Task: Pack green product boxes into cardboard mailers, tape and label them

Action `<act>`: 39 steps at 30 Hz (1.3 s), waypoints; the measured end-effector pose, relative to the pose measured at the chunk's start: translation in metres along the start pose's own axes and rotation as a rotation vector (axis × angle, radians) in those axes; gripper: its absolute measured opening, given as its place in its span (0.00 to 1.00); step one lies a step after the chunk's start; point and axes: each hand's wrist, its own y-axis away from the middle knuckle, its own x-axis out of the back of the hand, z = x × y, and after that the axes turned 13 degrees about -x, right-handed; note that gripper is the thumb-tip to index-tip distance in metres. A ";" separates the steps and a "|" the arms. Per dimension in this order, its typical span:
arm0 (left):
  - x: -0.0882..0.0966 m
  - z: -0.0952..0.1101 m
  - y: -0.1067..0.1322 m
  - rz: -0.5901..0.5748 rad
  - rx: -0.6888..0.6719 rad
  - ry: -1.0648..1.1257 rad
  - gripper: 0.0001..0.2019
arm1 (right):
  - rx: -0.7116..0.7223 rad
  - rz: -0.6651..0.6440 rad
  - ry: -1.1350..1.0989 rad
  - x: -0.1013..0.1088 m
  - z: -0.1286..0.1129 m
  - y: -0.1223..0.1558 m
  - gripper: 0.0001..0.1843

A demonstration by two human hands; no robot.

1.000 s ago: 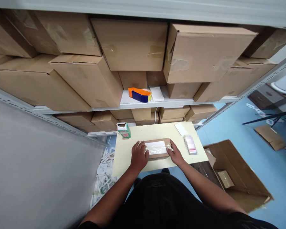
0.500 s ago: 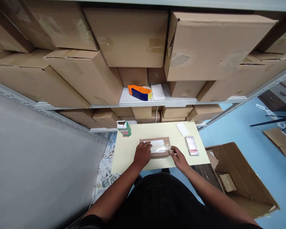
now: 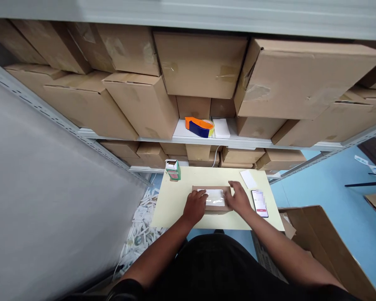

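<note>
A small flat cardboard box (image 3: pixel 217 210) lies on the cream table. On its top is a white label (image 3: pixel 215 196) under a shiny clear film or tape. My left hand (image 3: pixel 195 206) grips the box's left end, its fingertips resting on the label's edge. At the right end, my right hand (image 3: pixel 239 198) touches the box with fingers apart and slightly blurred; I see nothing held in it. To the right of that hand lies a phone (image 3: pixel 259 203) with its screen lit, partly pixelated.
A green-and-white carton (image 3: pixel 173 170) and a white paper (image 3: pixel 248 179) are on the table (image 3: pixel 172 213). An orange-and-blue tape dispenser (image 3: pixel 199 127) sits on the shelf among cardboard boxes (image 3: pixel 200 65). Paper scraps (image 3: pixel 144 217) cover the floor left; a large open carton (image 3: pixel 326 246) stands right.
My right hand has opened from a pinch at the box's right end and lifted slightly. The crumpled clear film there now looks flat. The view has tilted up and shifted left.
</note>
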 end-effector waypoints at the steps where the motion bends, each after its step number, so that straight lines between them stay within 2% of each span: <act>1: 0.000 0.000 0.000 0.008 -0.001 0.004 0.16 | 0.072 0.034 0.020 0.007 -0.020 -0.020 0.23; 4: -0.002 -0.001 0.002 0.028 -0.009 0.012 0.15 | 0.294 0.141 0.090 0.023 -0.096 -0.087 0.21; 6: -0.004 0.000 0.003 0.035 -0.007 0.006 0.15 | 0.392 0.184 0.168 0.027 -0.149 -0.130 0.22; 8: -0.005 0.000 0.004 0.041 0.005 -0.003 0.14 | 0.400 0.225 0.272 0.024 -0.194 -0.166 0.22; 10: -0.007 0.000 0.005 0.042 0.014 -0.013 0.13 | 0.320 0.255 0.396 0.016 -0.225 -0.193 0.22; 12: -0.007 0.000 0.005 0.034 0.013 -0.021 0.13 | 0.222 0.227 0.516 0.005 -0.242 -0.211 0.23; 14: -0.006 0.001 0.005 0.025 0.012 -0.026 0.12 | 0.172 0.188 0.600 -0.004 -0.248 -0.222 0.25; 17: -0.005 0.003 0.005 0.020 0.018 -0.027 0.11 | 0.214 0.170 0.640 -0.013 -0.248 -0.229 0.25; 20: -0.003 0.006 0.005 0.023 0.029 -0.028 0.10 | 0.281 0.170 0.596 -0.008 -0.251 -0.225 0.23; 22: -0.003 0.005 0.004 0.023 0.037 -0.033 0.10 | 0.304 0.211 0.506 0.006 -0.252 -0.215 0.22; 24: -0.003 0.002 0.004 0.016 0.035 -0.043 0.10 | 0.296 0.262 0.358 0.026 -0.247 -0.197 0.21; 26: -0.002 -0.001 0.002 -0.001 0.020 -0.060 0.10 | 0.235 0.258 0.148 0.046 -0.230 -0.168 0.19; 28: -0.001 -0.003 0.001 -0.024 -0.005 -0.077 0.10 | 0.103 0.135 -0.125 0.057 -0.198 -0.131 0.19; 30: 0.002 -0.002 -0.002 -0.052 -0.036 -0.077 0.11 | -0.046 -0.017 -0.426 0.054 -0.158 -0.091 0.20; 32: 0.005 -0.001 -0.005 -0.092 -0.070 -0.028 0.12 | -0.206 -0.088 -0.614 0.042 -0.115 -0.055 0.24; 34: 0.008 0.001 -0.008 -0.135 -0.067 0.079 0.13 | -0.324 -0.193 -0.609 0.026 -0.078 -0.026 0.29; 36: 0.013 0.001 -0.009 -0.120 0.015 0.235 0.13 | -0.354 -0.310 -0.482 0.014 -0.051 -0.009 0.32; 39: 0.021 -0.004 -0.010 0.044 0.237 0.599 0.14 | -0.288 -0.426 -0.275 0.005 -0.031 0.000 0.34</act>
